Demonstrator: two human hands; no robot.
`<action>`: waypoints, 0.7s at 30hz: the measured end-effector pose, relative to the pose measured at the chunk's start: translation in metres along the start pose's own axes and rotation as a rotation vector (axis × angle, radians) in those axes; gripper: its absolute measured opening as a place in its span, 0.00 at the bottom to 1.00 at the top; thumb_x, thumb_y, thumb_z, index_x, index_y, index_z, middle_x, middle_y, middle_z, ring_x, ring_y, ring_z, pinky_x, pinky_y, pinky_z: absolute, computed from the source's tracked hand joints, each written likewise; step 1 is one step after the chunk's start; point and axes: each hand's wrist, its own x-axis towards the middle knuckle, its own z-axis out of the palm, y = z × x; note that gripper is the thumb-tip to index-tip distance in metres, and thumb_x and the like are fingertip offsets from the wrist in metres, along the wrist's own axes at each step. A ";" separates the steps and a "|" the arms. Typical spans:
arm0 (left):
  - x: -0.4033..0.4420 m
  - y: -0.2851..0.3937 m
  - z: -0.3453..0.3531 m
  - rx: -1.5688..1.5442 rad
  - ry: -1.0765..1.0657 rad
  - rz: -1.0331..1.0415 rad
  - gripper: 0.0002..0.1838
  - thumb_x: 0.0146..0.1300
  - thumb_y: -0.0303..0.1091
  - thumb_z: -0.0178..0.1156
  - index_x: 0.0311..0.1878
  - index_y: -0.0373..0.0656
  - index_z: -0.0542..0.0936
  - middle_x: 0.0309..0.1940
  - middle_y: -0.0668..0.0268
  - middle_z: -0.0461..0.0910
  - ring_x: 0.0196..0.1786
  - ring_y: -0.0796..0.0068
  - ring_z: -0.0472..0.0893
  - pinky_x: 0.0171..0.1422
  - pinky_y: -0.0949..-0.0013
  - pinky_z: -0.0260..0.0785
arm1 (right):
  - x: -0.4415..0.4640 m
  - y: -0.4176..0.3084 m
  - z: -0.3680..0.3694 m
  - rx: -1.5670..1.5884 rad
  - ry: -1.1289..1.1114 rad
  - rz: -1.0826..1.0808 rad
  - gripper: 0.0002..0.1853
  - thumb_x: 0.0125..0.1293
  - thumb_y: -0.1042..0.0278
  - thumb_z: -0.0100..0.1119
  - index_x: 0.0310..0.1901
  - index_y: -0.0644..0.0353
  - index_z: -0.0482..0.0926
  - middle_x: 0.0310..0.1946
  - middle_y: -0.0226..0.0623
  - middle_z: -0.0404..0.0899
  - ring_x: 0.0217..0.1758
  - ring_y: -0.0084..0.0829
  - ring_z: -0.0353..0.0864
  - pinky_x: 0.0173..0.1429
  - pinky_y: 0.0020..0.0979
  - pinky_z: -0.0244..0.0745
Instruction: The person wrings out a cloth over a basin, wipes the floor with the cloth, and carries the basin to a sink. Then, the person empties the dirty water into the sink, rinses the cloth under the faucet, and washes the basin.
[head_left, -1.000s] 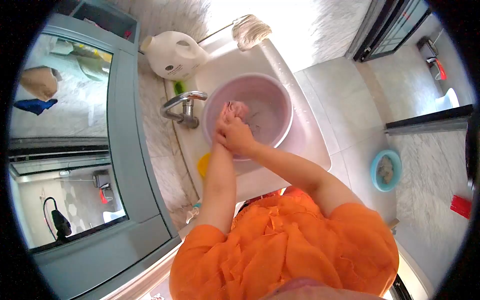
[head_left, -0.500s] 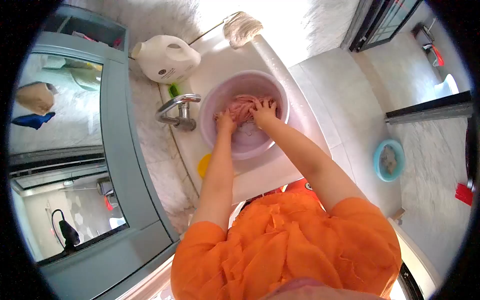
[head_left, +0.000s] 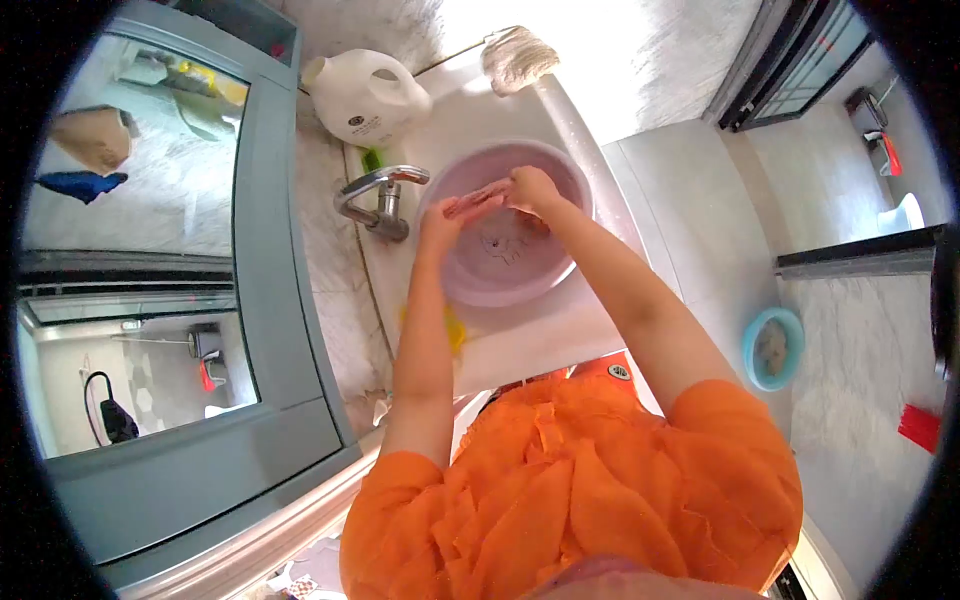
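Observation:
A piece of wet-looking pink cloth [head_left: 482, 200] is stretched between my two hands above the pale purple basin [head_left: 505, 292]. My left hand [head_left: 440, 222] is closed around its left end, near the basin's left rim. At the other end, my right hand [head_left: 533, 190] grips the cloth with bent fingers. Part of the cloth hangs below my right hand into the basin. Water with a few bright reflections shows at the bottom. The basin stands on a white sink counter [head_left: 520, 350], beside a chrome faucet [head_left: 385, 205].
Behind the faucet stand a white detergent jug [head_left: 370, 100] and a small green item [head_left: 372, 160]. A beige cloth [head_left: 518, 62] lies at the counter's far corner. Something yellow [head_left: 455, 332] is partly behind my left forearm. A light blue basin [head_left: 774, 348] sits on the floor at right.
Both hands have risen from the basin's bottom. The cloth, bunched under spread fingers before, is now lifted and stretched between closed hands. The view has shifted slightly.

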 end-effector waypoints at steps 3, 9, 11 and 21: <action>-0.025 0.024 0.014 0.385 0.030 0.019 0.24 0.52 0.36 0.64 0.52 0.34 0.75 0.47 0.53 0.78 0.53 0.61 0.77 0.54 0.66 0.69 | -0.003 0.002 0.020 -0.069 0.131 -0.026 0.27 0.45 0.59 0.66 0.50 0.57 0.75 0.58 0.51 0.65 0.55 0.46 0.73 0.55 0.39 0.71; -0.043 0.045 0.032 -0.646 -0.183 -0.683 0.41 0.56 0.57 0.58 0.66 0.42 0.58 0.60 0.49 0.63 0.55 0.50 0.72 0.56 0.51 0.67 | -0.041 -0.011 0.024 -0.200 0.099 -0.064 0.15 0.53 0.61 0.60 0.42 0.57 0.78 0.48 0.49 0.73 0.49 0.46 0.75 0.53 0.42 0.71; -0.031 0.041 0.035 -1.051 -0.203 -0.885 0.42 0.58 0.60 0.54 0.67 0.44 0.53 0.63 0.48 0.57 0.53 0.48 0.71 0.56 0.48 0.67 | -0.019 -0.019 0.017 -0.186 -0.076 -0.096 0.10 0.51 0.62 0.59 0.34 0.57 0.81 0.41 0.47 0.78 0.45 0.45 0.77 0.50 0.42 0.73; -0.033 0.033 0.059 -1.544 -0.197 -0.474 0.19 0.61 0.53 0.51 0.37 0.45 0.76 0.40 0.65 0.78 0.49 0.65 0.77 0.55 0.55 0.70 | -0.097 -0.069 -0.066 0.072 -0.212 -0.590 0.10 0.50 0.64 0.58 0.25 0.64 0.76 0.28 0.45 0.77 0.31 0.42 0.75 0.37 0.38 0.69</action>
